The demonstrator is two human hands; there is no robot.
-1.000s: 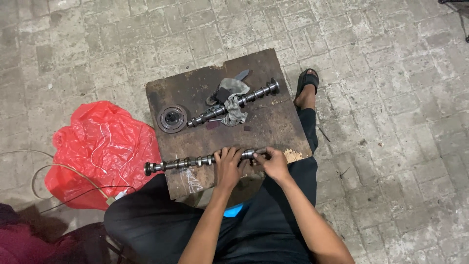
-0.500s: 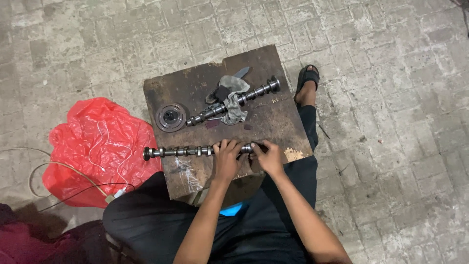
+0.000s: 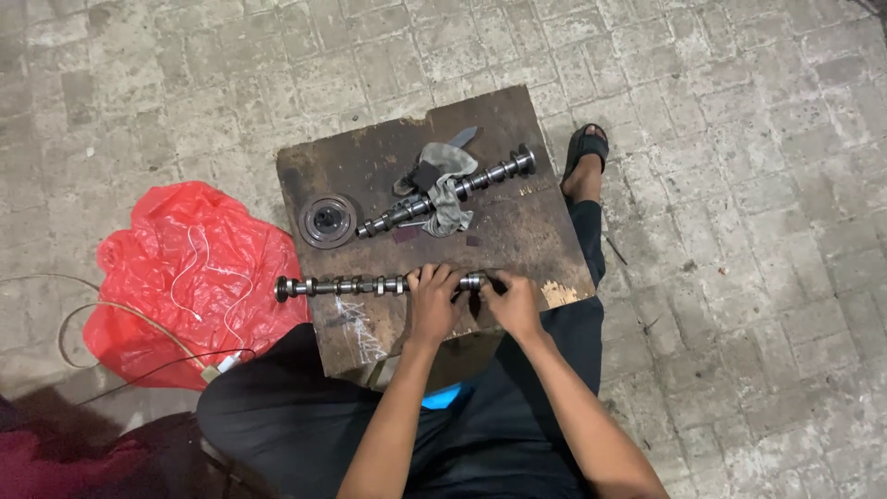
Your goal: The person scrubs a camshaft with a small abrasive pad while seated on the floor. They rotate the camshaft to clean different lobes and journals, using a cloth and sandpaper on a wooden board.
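Both hands grip the near camshaft (image 3: 370, 285) at its right-hand end; our left hand (image 3: 434, 300) is wrapped over the shaft with its fingers curled across the top, and our right hand (image 3: 511, 303) is closed on the tip just beside it; the shaft lies flat across the dark wooden tabletop (image 3: 370, 162), and its free end runs out to the left of our hands, past the board's edge and above the red plastic bag (image 3: 176, 277). Beyond our hands a second camshaft (image 3: 490, 173) lies at a slant with a grey rag (image 3: 448, 199) draped over its middle, and a round pulley (image 3: 327, 220) sits to its left. We judge the overhang the risk; with both hands bunched at one end, a slackened hold could let the shaft tip or roll off the board.
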